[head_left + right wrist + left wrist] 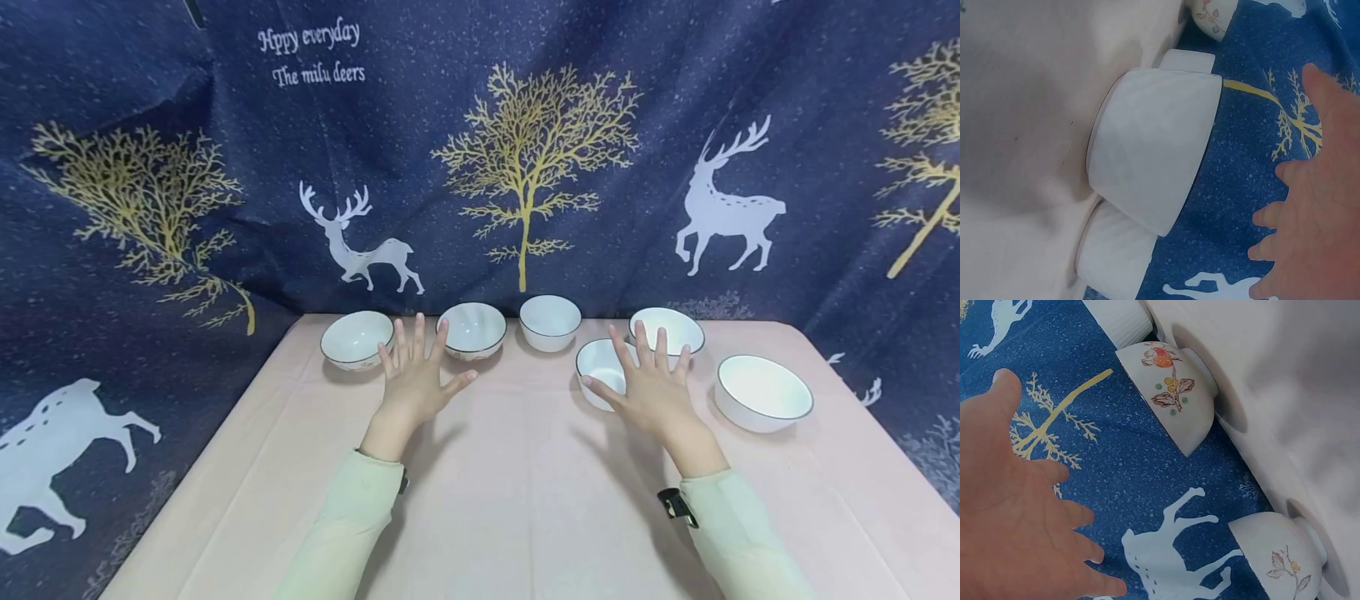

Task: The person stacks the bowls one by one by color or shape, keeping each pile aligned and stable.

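Both hands hang above the table with fingers spread and hold nothing. In the head view my left hand (414, 385) is nearest to two bowls with flower prints: the far-left bowl (357, 340) and another patterned bowl (472, 331) just right of it. The left wrist view shows the orange and brown print on that second bowl (1175, 394). My right hand (654, 392) overlaps a white bowl (597, 367) in the head view, its fingertips also crossing a white bowl behind (678, 327). A large white bowl (1154, 144) stands beyond the palm in the right wrist view.
A white bowl (550, 323) stands at the back middle, and a wide white bowl (763, 396) at the right. All the bowls stand upright on the pale pink tablecloth (480, 500). A dark blue curtain (450, 167) with deer and trees hangs directly behind the table.
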`<action>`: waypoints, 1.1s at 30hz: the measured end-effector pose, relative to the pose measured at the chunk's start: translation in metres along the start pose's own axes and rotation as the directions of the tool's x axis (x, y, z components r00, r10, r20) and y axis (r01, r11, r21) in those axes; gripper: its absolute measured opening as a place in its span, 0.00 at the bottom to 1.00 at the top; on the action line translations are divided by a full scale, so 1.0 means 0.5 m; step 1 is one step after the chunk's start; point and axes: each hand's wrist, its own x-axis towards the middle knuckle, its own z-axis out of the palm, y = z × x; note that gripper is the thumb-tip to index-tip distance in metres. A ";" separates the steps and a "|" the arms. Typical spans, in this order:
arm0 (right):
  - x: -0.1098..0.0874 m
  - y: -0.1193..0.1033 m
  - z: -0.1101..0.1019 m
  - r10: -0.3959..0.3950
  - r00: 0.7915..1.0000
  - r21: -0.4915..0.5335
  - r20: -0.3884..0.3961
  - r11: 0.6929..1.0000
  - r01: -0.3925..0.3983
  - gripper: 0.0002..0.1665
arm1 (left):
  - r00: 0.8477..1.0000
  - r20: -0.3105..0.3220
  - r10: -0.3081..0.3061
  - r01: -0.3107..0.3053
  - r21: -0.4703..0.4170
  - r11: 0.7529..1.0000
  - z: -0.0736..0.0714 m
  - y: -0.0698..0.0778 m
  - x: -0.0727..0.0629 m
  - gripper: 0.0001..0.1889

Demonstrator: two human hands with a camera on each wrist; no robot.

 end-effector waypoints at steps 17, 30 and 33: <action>0.010 -0.014 -0.007 -0.006 1.000 -0.007 -0.003 1.000 0.006 0.54 | 0.999 -0.037 0.028 -0.028 0.012 1.000 -0.013 -0.002 -0.002 0.48; 0.023 -0.035 -0.014 -0.023 1.000 0.001 -0.007 1.000 0.023 0.54 | 0.999 -0.031 0.025 -0.025 0.021 0.999 -0.022 -0.006 0.002 0.47; 0.027 -0.039 -0.014 -0.033 0.999 0.004 -0.023 0.999 0.033 0.54 | 0.999 -0.041 0.032 -0.031 0.023 0.999 -0.022 -0.008 0.004 0.47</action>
